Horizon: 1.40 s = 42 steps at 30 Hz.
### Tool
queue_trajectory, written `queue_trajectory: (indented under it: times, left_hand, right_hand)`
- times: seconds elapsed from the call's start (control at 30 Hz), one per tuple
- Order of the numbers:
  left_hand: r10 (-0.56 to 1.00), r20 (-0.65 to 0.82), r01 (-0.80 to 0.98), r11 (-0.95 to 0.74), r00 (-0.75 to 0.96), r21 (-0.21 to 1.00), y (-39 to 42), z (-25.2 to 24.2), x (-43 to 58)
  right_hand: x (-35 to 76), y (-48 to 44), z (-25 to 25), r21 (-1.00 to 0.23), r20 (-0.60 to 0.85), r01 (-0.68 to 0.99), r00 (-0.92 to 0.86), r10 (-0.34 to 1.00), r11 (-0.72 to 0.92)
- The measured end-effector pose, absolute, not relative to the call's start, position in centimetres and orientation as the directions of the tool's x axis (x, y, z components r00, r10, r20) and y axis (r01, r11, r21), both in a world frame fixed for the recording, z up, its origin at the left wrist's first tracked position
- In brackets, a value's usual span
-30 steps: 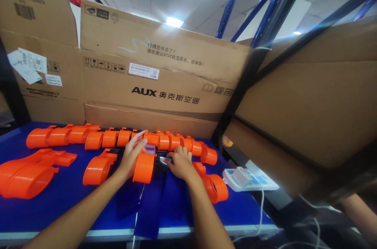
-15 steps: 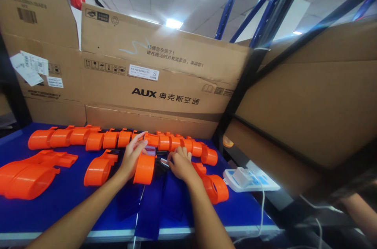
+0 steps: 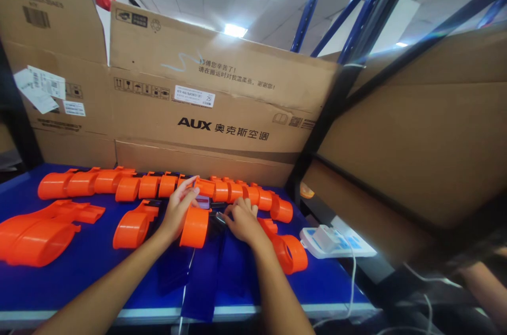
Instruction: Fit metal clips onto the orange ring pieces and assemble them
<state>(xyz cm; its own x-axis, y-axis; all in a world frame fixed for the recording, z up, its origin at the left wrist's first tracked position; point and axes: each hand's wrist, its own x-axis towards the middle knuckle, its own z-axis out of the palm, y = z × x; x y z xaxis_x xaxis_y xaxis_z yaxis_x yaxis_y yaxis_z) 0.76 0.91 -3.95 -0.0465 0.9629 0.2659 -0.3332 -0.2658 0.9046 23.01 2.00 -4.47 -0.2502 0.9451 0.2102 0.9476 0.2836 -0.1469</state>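
Note:
My left hand is closed round an orange ring-shaped part, whose round end hangs below the fingers. Just to its right, my right hand has its fingers bent together on a small silvery piece, mostly hidden by the fingers. Between the hands is a small dark item with a pale, reddish face. Dark blue strips lie below the hands and reach over the table's front edge. Behind the hands runs a row of orange rings.
More orange parts lie on the blue table at left, left of centre and right. A white power strip with a cable sits at the right edge. Cardboard stands behind. Another person's arm shows at far right.
The silvery piece at my right fingertips has tilted slightly. Both hands are otherwise nearly where they were, and my left hand still holds the orange part.

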Motion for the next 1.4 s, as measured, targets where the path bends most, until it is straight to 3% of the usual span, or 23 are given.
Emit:
queue_trajectory:
  times: [0.17,0.3,0.37,0.43,0.53,0.63,0.77,0.97,1.27,1.4]
  left_hand:
    - [0.963,0.266,-0.332,-0.266,-0.049,0.905,0.8,-3.8,0.8]
    - [0.964,0.261,-0.344,-0.262,-0.049,0.902,0.8,-3.7,0.8]
    - [0.964,0.262,-0.349,-0.264,-0.054,0.899,0.8,-3.7,0.9]
    - [0.963,0.263,-0.356,-0.265,-0.056,0.896,0.8,-3.7,0.9]
    - [0.962,0.269,-0.357,-0.269,-0.050,0.894,0.9,-3.8,0.9]
    - [0.959,0.279,-0.336,-0.280,-0.051,0.899,0.8,-3.9,1.0]
    - [0.954,0.295,-0.325,-0.294,-0.047,0.899,0.7,-3.8,1.0]
    - [0.957,0.283,-0.336,-0.286,-0.059,0.897,0.7,-3.8,1.0]
    - [0.961,0.274,-0.340,-0.271,-0.042,0.900,0.8,-4.1,1.0]
    - [0.956,0.288,-0.315,-0.290,-0.056,0.904,0.8,-4.0,1.0]
  right_hand:
    - [22.9,2.0,-4.4,-0.105,0.220,0.957,-0.243,0.945,0.271]
    - [22.8,2.0,-4.1,-0.128,0.317,0.957,-0.210,0.925,0.261]
    - [22.7,2.0,-3.8,-0.219,0.410,0.937,-0.166,0.897,0.273]
    - [22.6,2.0,-3.6,-0.386,0.495,0.859,-0.115,0.861,0.337]
    - [22.1,2.0,-3.5,-0.680,0.530,0.572,-0.050,0.847,0.459]
    - [21.6,2.0,-3.5,-0.820,0.512,0.278,-0.035,0.858,0.500]
    - [21.0,2.0,-3.0,-0.830,0.548,0.114,-0.008,0.836,0.546]
    - [20.6,1.4,-2.9,-0.891,0.454,0.007,0.037,0.890,0.454]
    - [20.2,1.8,-3.1,-0.890,0.453,0.052,0.005,0.891,0.452]
    - [20.3,1.7,-3.2,-0.920,0.390,-0.028,0.031,0.920,0.390]
